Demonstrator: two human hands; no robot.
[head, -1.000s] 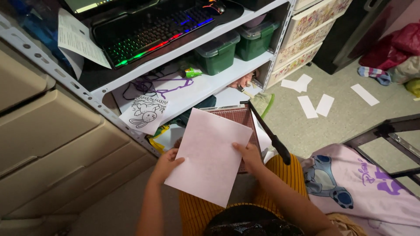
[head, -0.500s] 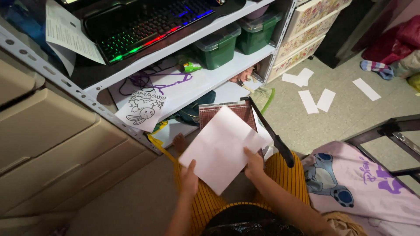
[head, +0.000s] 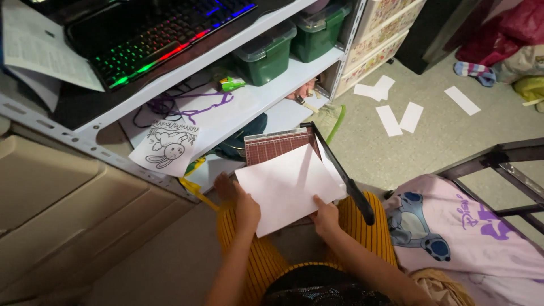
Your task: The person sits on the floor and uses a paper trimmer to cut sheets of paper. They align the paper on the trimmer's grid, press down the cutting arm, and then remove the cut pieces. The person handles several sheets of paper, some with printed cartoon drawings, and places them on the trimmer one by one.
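The white sheet (head: 289, 187) lies tilted across my paper trimmer (head: 277, 146), covering most of its brown gridded bed, which rests on my lap. My left hand (head: 247, 208) pinches the sheet's near left edge, and my right hand (head: 324, 217) has its grip closed on the near right edge, thumb on top. The trimmer's black blade arm (head: 343, 175) runs just beside the sheet's right corner. Beyond the trimmer, a bunny colouring page (head: 167, 148) hangs off the white shelf (head: 249, 105); two green lidded boxes (head: 266, 54) stand farther back. White paper strips (head: 399, 116) lie on the floor right of the trimmer.
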